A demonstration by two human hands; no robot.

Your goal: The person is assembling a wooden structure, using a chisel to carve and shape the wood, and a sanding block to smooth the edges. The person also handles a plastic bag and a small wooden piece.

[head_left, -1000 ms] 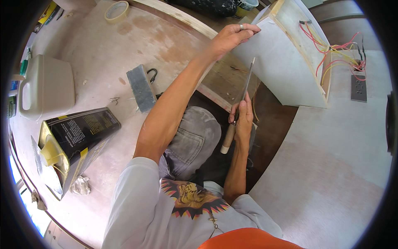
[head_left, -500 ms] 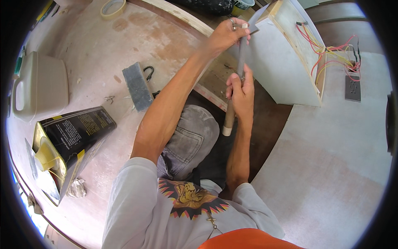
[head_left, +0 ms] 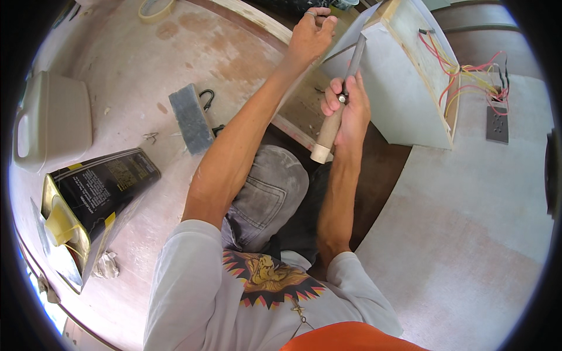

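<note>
In the upper centre of the frame, the right hand (head_left: 355,117) has its fingers wrapped round the wooden-handled tool (head_left: 330,127), close to where handle meets blade, a grip probably chosen for control. The narrow grey blade (head_left: 357,57) points up and overlaps the white box panel (head_left: 398,102) in view; whether it touches, I cannot tell.

The left hand (head_left: 310,40) is above and left of it, apart from the blade, fingers bent inward; whether they pinch anything is unclear. It seems kept near the box's edge for steadying.

At upper right, red and yellow wires (head_left: 468,71) trail from the box, likely left loose for connection. On the left, the grey rectangular block (head_left: 191,119), the black tin (head_left: 105,186) and the off-white jug (head_left: 61,120) lie or stand on the dusty worktop (head_left: 146,64), presumably parked within reach.
</note>
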